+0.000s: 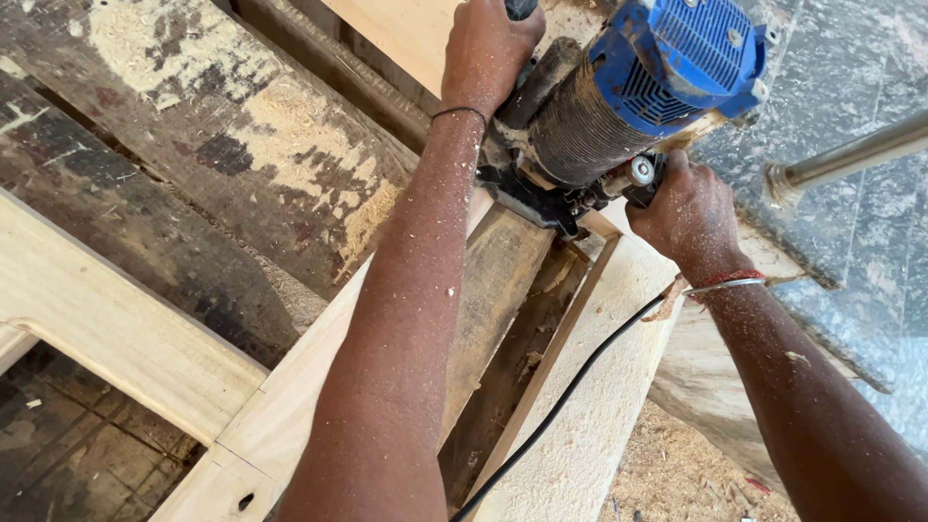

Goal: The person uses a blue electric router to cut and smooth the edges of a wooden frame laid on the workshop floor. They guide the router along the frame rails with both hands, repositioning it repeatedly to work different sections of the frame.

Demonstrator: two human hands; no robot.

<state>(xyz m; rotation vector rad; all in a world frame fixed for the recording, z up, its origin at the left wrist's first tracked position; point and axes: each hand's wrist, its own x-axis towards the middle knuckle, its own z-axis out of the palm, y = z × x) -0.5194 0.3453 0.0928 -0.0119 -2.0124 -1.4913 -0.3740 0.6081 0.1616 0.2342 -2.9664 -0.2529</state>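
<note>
Router (638, 87), a power tool with a blue vented motor cap and a dust-caked ribbed body, is seen tilted over the far end of a pale wooden frame (126, 333) that is laid across a worn, dark workbench (193, 155). Its black base is set against the edge of a light plank (590, 406) near the top middle of the bench. The left hand (488, 48) is closed around the handle on the tool's left side, fingers wrapped together over it; a thin dark band is worn on that wrist. The right hand (688, 213) is clamped on the opposite handle, beside a small metal knob, with the fingers curled tight; a red thread and a metal bangle are worn at that wrist. Both forearms are speckled with sawdust. A black cord (565, 391) is trailed from below the right hand down along the plank toward the bottom edge. Sawdust (677, 474) is heaped on the ground at the lower right, and more is scattered over the bench. A metal tube (851, 155) is seen at the right edge, above a grey stone floor (870, 261).
</note>
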